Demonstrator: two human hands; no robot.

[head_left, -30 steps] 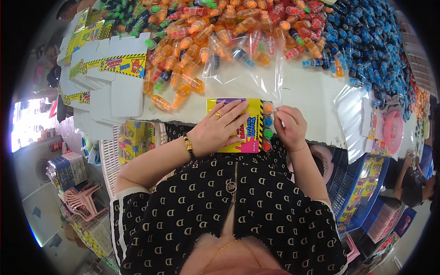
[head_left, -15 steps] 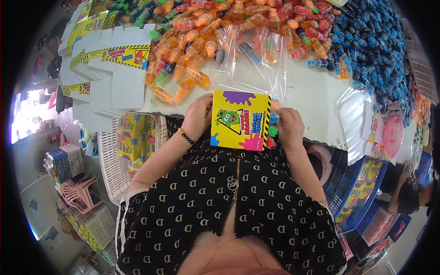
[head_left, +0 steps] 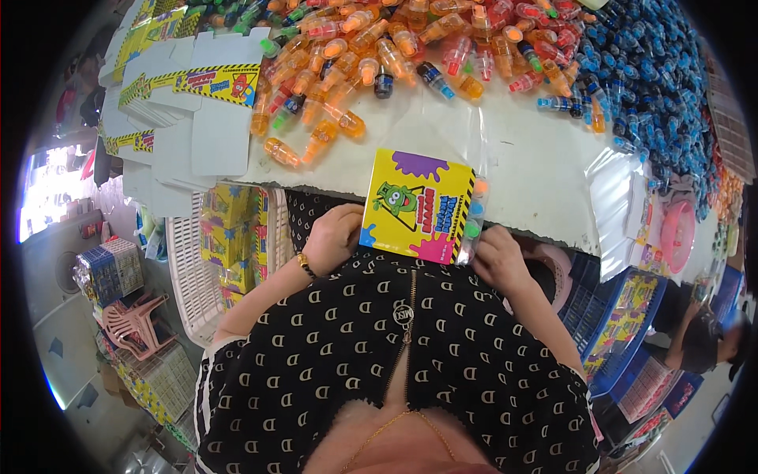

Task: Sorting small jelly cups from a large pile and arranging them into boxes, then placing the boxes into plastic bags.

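Observation:
A yellow printed box [head_left: 414, 207] with a cartoon figure and colored splats is held tilted at the table's near edge. Small bottles with orange, blue and green caps [head_left: 473, 228] show along its right side. A clear plastic bag [head_left: 466, 130] surrounds the box and reaches beyond its far end over the table. My left hand [head_left: 333, 239] is closed at the near left corner, fingers curled on what appears to be the bag's edge. At the near right corner my right hand [head_left: 503, 258] is closed the same way; its fingertips are partly hidden.
Orange and red bottles [head_left: 379, 47] are heaped at the back, blue ones [head_left: 655, 87] at the right. Flat white cartons [head_left: 221, 142] are stacked at the left. A white basket [head_left: 189, 276] and a blue crate [head_left: 624, 332] hold yellow boxes. A person [head_left: 703, 332] is at the right.
The box has tilted clockwise and its bottle side has shifted right. Both my hands have moved nearer to me, down to its near corners. The bag has drawn closer around the box.

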